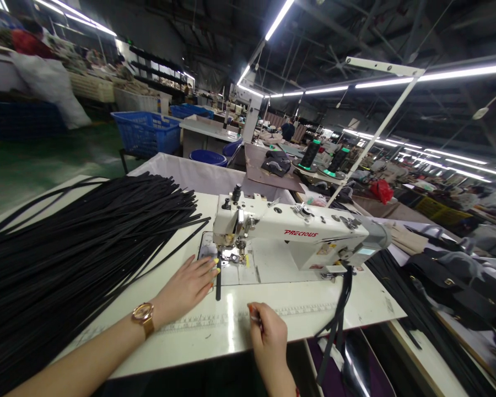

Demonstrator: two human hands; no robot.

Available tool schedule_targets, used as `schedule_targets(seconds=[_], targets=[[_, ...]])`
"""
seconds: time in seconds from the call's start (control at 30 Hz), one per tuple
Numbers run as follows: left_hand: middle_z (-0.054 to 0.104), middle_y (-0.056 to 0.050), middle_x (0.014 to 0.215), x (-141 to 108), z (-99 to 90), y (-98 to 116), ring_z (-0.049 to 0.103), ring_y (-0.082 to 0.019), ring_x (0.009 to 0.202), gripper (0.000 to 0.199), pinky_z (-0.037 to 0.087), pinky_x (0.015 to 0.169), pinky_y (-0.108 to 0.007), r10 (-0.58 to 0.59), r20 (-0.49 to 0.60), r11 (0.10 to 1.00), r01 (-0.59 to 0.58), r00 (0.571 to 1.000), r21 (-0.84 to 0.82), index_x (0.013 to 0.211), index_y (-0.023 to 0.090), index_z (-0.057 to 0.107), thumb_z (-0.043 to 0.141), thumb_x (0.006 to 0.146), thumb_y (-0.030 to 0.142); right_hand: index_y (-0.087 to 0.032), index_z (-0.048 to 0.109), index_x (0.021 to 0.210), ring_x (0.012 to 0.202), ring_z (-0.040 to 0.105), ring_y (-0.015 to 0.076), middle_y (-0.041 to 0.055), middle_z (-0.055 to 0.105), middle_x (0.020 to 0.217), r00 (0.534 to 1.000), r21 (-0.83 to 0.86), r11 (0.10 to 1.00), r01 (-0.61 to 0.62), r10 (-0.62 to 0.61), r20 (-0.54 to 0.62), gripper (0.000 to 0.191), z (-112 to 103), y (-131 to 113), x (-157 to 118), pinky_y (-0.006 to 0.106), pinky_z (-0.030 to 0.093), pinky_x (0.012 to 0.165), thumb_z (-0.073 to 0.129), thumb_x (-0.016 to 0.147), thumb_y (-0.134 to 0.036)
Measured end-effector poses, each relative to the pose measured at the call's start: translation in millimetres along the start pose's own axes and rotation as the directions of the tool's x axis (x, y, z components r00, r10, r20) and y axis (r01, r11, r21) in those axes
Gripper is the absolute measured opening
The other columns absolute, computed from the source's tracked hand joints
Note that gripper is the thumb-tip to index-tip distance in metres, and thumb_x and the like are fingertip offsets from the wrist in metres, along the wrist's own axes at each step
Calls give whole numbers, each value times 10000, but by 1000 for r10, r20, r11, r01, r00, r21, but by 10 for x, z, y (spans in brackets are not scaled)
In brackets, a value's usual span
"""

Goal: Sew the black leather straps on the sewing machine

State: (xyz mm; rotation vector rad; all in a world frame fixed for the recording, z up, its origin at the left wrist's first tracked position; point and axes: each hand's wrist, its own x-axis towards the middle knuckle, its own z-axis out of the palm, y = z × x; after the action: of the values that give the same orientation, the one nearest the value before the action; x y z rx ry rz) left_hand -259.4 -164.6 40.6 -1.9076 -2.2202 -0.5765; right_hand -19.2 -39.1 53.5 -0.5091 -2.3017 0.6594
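Note:
A white sewing machine (pixel 268 231) stands on the pale table. Under its needle lies a short black strap (pixel 219 284), its near end reaching toward me. My left hand (pixel 192 281), with a gold watch (pixel 143 312) at the wrist, rests flat to the left of this strap, fingers stretched out and fingertips at its edge. Lower right, my right hand (pixel 268 333) hovers by the table's front edge, thumb and forefinger pinched together. Whatever is inside that curled hand is hidden. A big pile of long black straps (pixel 86 242) covers the table's left side.
More black straps (pixel 342 309) hang over the front edge at right. Behind the machine stand two black thread cones (pixel 310 155) and a white thread pole (pixel 376 132). Black bags (pixel 450 281) lie on the right. A blue basket (pixel 146 134) is further back, with people beyond.

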Motion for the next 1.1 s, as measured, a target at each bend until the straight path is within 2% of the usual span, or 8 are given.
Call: schedule_targets(seconds=[0.2,0.53,0.8,1.1], targets=[[557,-42,1406,12,8,-8,444,-253,1337,365,261,1158,-539,9,-13,1000,-10,1000,-10,1317,273,580,413,1001,342,-176,657,933,672,643,169,56,686,748,997,-84,994,72,-72,8,225,143,146,26,253,475,610,433,910,-154],[539,-42,1425,19,28,-18,434,-258,1348,386,259,1158,-549,-8,-23,1000,7,1000,-28,1358,278,542,419,997,339,-178,647,934,699,657,172,58,698,777,998,-58,997,54,-53,19,208,126,122,40,253,486,632,441,921,-160],[497,-42,1464,45,40,-44,420,-257,1360,390,246,1161,-545,-25,9,1000,25,1000,-10,1362,281,530,412,997,353,-180,642,916,664,638,173,52,679,744,997,-70,995,67,-64,43,209,139,147,15,253,466,606,435,911,-151],[501,-48,1460,104,1,-63,404,-267,1369,379,234,1158,-552,-20,61,1000,20,998,16,1337,263,547,416,994,355,-178,631,921,653,634,165,43,665,722,991,-69,988,135,-134,6,196,138,141,37,246,457,596,437,949,-177]])
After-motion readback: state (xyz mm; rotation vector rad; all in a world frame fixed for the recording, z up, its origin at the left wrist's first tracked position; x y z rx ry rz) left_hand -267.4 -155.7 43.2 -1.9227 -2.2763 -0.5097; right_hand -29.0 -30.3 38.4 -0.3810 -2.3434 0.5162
